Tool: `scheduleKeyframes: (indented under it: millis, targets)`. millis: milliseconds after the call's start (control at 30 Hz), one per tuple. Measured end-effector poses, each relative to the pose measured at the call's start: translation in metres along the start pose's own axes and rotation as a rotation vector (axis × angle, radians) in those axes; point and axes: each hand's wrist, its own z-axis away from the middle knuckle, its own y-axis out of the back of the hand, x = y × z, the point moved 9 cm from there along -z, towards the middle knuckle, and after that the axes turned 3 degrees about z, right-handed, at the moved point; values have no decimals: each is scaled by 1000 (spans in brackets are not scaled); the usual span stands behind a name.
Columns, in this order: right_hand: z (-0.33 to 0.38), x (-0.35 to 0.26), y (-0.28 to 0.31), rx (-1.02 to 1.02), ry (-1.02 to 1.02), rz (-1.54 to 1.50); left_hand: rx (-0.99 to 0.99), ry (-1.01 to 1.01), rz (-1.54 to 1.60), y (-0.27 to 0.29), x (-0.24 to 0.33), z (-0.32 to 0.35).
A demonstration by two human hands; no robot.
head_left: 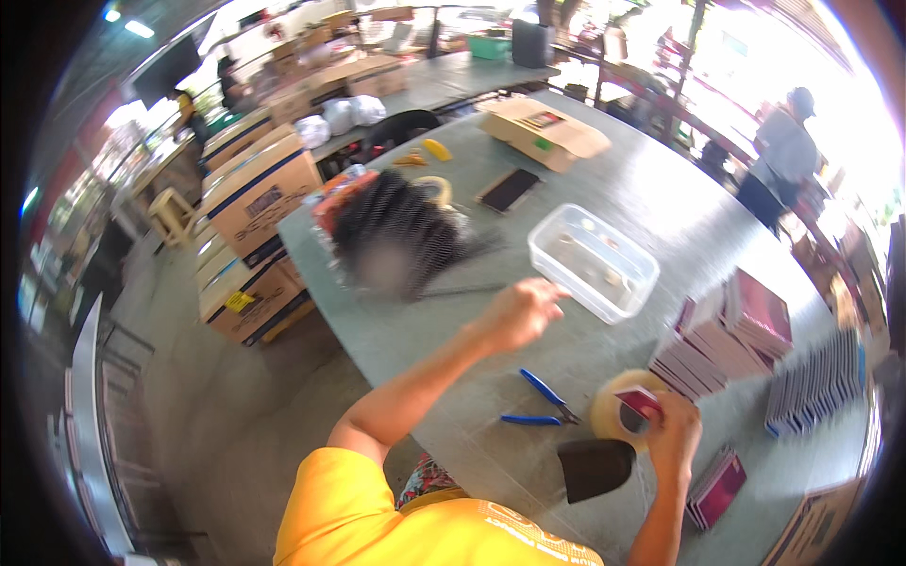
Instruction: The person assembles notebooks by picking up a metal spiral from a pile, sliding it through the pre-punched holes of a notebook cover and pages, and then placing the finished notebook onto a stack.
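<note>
My right hand (675, 436) pinches a small maroon box (642, 400) with a pale edge, above a wide roll of clear tape (604, 404). My left hand (524, 316) is curled, its fingertips together at the near left edge of a clear plastic tub (618, 305). Whether anything tiny is in those fingers I cannot make out. A few small pale pieces lie in the tub. Between my hands rest blue-handled pliers (538, 418), jaws toward the tape. A dark flat piece (595, 469) lies just below the tape roll.
Stacked maroon boxes (758, 307) and a row of grey-blue ones (816, 385) stand right; another maroon stack (717, 486) is nearer. Blurred black netting (392, 236), a phone (511, 191) and an open carton (547, 132) sit farther off. Large cartons (260, 193) flank the left edge.
</note>
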Motion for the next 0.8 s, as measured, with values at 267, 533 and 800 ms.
scheduleKeyframes:
  millis: [267, 533, 800]
  targets:
    - [-11, -10, -4, 1, -36, 210, 56, 439, -712, 72, -163, 114]
    - [-17, -7, 8, 91, 9, 7, 256, 381, -194, 105, -73, 45]
    - [-29, -1, -8, -53, -137, -35, -28, 405, 386, 1, -22, -14]
